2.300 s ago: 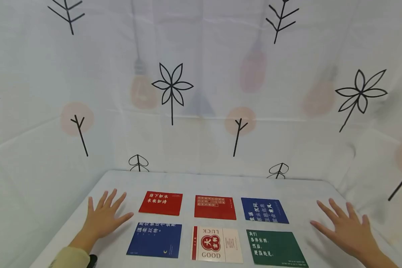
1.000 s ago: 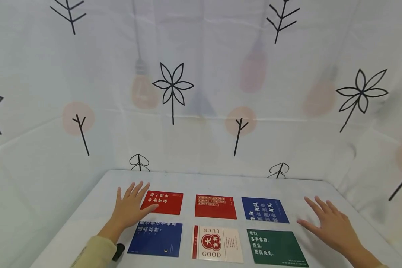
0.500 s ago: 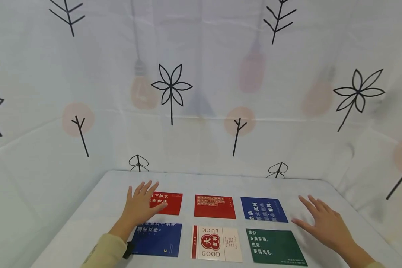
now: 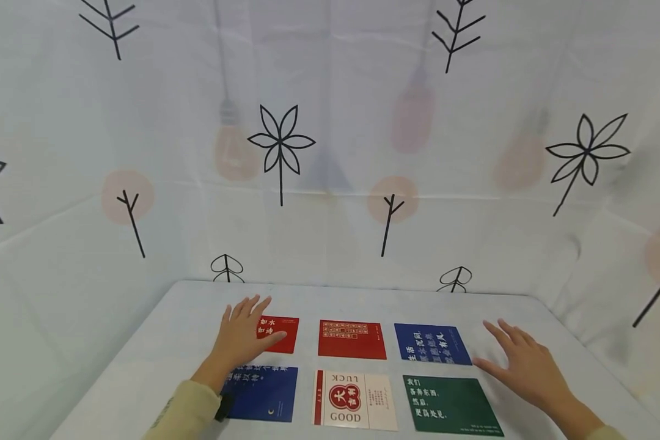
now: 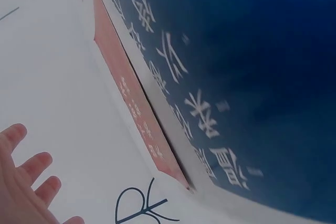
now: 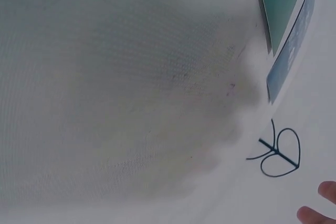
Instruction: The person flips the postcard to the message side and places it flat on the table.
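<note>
Flat cards lie in two rows of three on the white table. My left hand [image 4: 241,339], fingers spread, is over the left side of the back-left red card [image 4: 283,336] and covers part of its writing. Its wrist overlaps the front-left blue card [image 4: 264,394]. To the right of the cards my right hand [image 4: 530,370] holds nothing; its thumb tip is at the edge of the back-right blue card [image 4: 433,344]. Between them lie a middle red card [image 4: 352,339] and a cream GOOD LUCK card [image 4: 356,400]. A green card [image 4: 452,406] is at the front right.
A white cloth [image 4: 330,232] printed with plants and light bulbs hangs behind the white table [image 4: 308,299] and along both sides. By the left cuff shows a black object [image 4: 223,406]. The right wrist view has a broad hand shadow on the tabletop [image 6: 157,87].
My left hand has moved right from the table's left side to over the back-left red card. The right hand has shifted left towards the cards. The cards stay in place.
</note>
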